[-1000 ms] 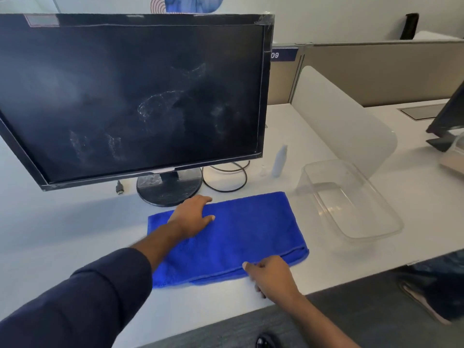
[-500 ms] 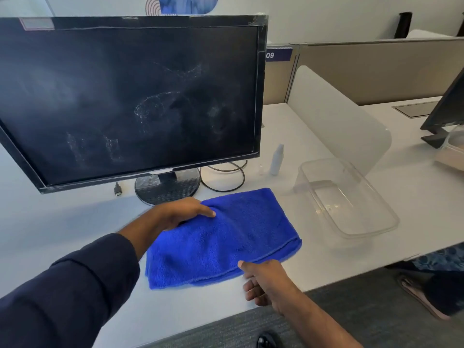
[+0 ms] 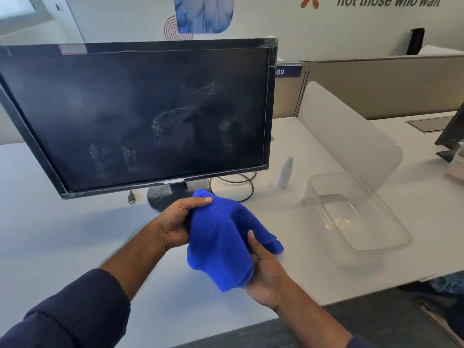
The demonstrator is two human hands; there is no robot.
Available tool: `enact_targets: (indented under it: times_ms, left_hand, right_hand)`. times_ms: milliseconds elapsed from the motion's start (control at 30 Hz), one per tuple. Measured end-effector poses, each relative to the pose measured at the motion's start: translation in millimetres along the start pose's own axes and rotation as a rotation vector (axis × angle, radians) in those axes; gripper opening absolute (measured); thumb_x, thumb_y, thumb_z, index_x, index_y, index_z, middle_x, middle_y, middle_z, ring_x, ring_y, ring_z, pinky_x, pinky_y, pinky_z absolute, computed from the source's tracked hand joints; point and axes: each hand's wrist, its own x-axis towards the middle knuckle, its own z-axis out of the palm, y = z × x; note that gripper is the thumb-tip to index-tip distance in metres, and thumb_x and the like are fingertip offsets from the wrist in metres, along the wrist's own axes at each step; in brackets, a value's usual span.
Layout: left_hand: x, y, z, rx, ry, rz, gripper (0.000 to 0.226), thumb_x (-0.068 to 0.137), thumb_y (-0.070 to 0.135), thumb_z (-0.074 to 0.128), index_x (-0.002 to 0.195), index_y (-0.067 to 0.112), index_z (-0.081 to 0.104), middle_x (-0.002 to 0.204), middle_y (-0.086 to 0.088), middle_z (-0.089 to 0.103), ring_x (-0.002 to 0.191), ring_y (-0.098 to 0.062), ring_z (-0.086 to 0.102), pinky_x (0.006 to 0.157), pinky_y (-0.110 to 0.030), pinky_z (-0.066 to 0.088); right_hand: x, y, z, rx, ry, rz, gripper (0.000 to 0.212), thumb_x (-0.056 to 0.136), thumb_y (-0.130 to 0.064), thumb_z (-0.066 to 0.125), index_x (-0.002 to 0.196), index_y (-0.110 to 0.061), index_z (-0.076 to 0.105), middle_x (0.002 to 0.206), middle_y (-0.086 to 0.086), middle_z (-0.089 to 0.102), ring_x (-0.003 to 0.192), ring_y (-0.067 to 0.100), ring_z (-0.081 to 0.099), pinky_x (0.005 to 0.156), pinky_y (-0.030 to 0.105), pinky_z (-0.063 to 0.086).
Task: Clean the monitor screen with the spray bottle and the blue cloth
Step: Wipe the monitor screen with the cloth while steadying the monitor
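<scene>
The blue cloth [image 3: 221,242] is up off the white desk [image 3: 62,234], bunched between both hands in front of the monitor's round stand [image 3: 163,197]. The left hand [image 3: 175,224] grips its upper left side, thumb curled over the top fold and the other fingers hidden behind the fabric. The right hand [image 3: 266,270] holds it from below, thumb pressed up against the front, the rest of its fingers buried under the cloth. One corner droops to the right, and I cannot tell whether it touches the desk.

Bare desk runs wide to the left of the hands and along the near edge. To the right the clear plastic bin [image 3: 359,222] sits near that edge, with a frosted divider panel [image 3: 351,139] behind it.

One monitor [image 3: 140,116] stands ahead, its dark screen streaked with pale smudges. One small white spray bottle [image 3: 286,173] stands upright just right of the stand, beside a looped black cable [image 3: 241,189]. One loose cable plug [image 3: 131,197] lies under the screen's lower edge. A second monitor [image 3: 452,136] shows at the far right.

Beige partitions [image 3: 376,89] back the desk; grey carpet lies below.
</scene>
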Motion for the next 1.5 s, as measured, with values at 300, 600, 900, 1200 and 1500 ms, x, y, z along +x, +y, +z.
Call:
enact_targets:
  times_ms: [300,600,900,1200,1500]
  left_hand:
    - [-11,2,-12,-0.046,0.195,0.133,0.04,0.074,0.028,0.083,0.11,0.011,0.078,0.114,-0.008,0.074,0.096,-0.023,0.071,0.095,-0.038,0.054]
    - [-20,18,-9,0.097,0.321,0.059,0.042,0.075,0.031,0.081,0.109,0.006,0.077,0.112,-0.015,0.076,0.09,-0.026,0.073,0.079,-0.04,0.059]
    - [-32,25,-4,0.125,0.354,0.313,0.015,0.089,-0.001,0.067,0.1,0.007,0.073,0.095,-0.008,0.078,0.088,-0.022,0.07,0.074,-0.033,0.057]
    - [-37,31,-2,0.031,0.343,0.362,0.021,0.095,0.021,0.065,0.107,0.008,0.075,0.104,-0.009,0.076,0.095,-0.025,0.068,0.089,-0.04,0.055]
    - [-42,22,3,0.515,0.558,0.659,0.034,0.077,0.003,0.083,0.104,0.024,0.078,0.084,0.009,0.079,0.078,-0.002,0.072,0.072,-0.011,0.053]
  right_hand:
    - [6,-48,15,-0.139,0.127,-0.237,0.027,0.075,-0.015,0.075,0.102,-0.01,0.072,0.117,0.013,0.072,0.108,0.029,0.065,0.088,0.04,0.051]
    - [-6,-96,38,-0.319,0.179,-0.175,0.021,0.085,0.004,0.062,0.104,-0.001,0.069,0.106,0.014,0.073,0.1,0.027,0.066,0.087,0.037,0.052]
    - [-14,-129,49,-0.633,0.262,-0.012,0.018,0.077,0.001,0.051,0.09,-0.011,0.052,0.082,0.006,0.053,0.073,0.019,0.046,0.065,0.03,0.038]
    - [-3,-141,58,-0.813,0.308,-0.11,0.02,0.076,0.008,0.063,0.089,-0.007,0.061,0.105,0.01,0.063,0.096,0.025,0.054,0.069,0.03,0.043]
    - [-4,-167,66,-1.374,0.365,-0.125,0.023,0.077,0.002,0.074,0.097,-0.003,0.064,0.087,0.011,0.058,0.081,0.023,0.052,0.065,0.027,0.041]
